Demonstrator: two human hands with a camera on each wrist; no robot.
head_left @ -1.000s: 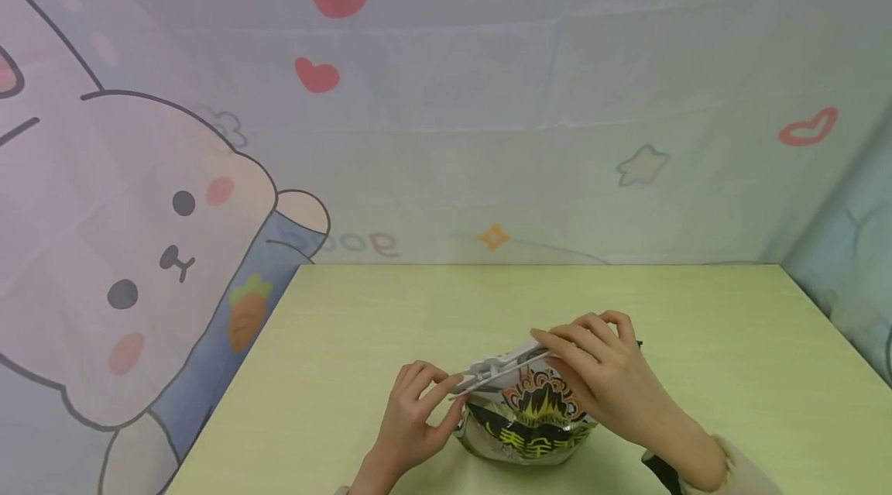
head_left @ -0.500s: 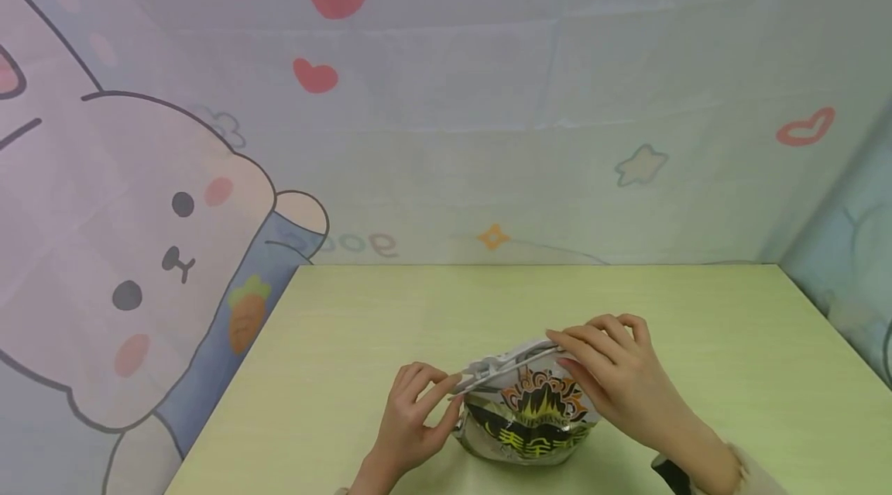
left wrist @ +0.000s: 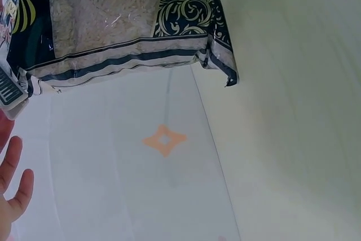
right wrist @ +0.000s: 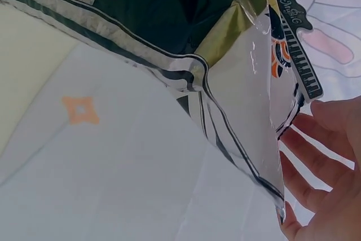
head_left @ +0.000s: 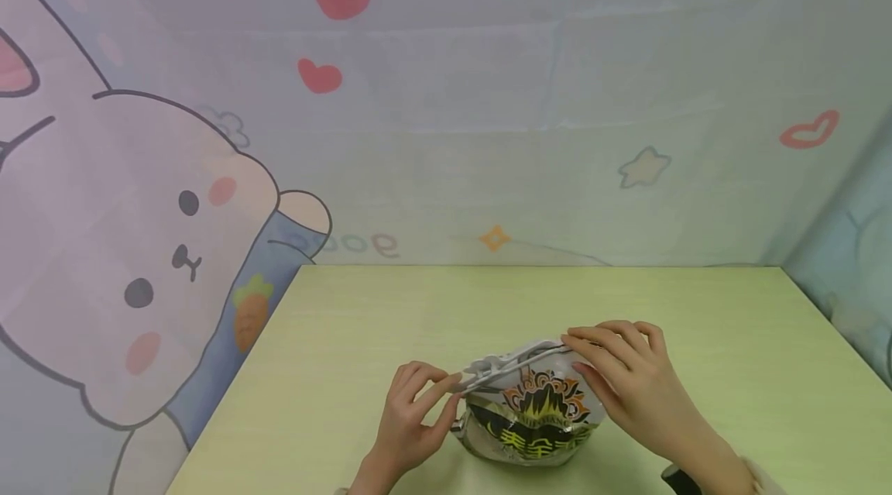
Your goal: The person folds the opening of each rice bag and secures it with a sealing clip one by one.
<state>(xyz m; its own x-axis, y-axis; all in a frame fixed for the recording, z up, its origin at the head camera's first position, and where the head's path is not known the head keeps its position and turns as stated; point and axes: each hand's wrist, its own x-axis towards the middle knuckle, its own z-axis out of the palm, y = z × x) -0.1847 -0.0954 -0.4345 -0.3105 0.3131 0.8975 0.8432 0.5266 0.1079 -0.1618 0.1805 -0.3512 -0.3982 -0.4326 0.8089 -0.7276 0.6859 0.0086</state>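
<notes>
A bag of rice [head_left: 547, 414] stands upright near the table's front, its printed front toward me. Pale grains show through a clear window in the left wrist view. Along its top edge lies a white bag clip [head_left: 491, 369]; the right wrist view shows piano keys on this clip [right wrist: 299, 49]. My left hand [head_left: 414, 417] pinches the clip's left end between thumb and forefinger. With fingertips and thumb, my right hand [head_left: 637, 386] pinches the bag's top right corner, just past the clip's other end. The far side of the bag is hidden in the head view.
The pale green table [head_left: 362, 309] reaches back to a cloth backdrop [head_left: 446, 170] printed with a rabbit, hearts and stars. Another cloth panel [head_left: 857, 247] stands along the right edge. A dark strap [head_left: 679, 479] shows at my right wrist.
My right hand has slid to the right along the bag's top edge, from over the clip to the corner. The left hand and the bag have stayed almost in place.
</notes>
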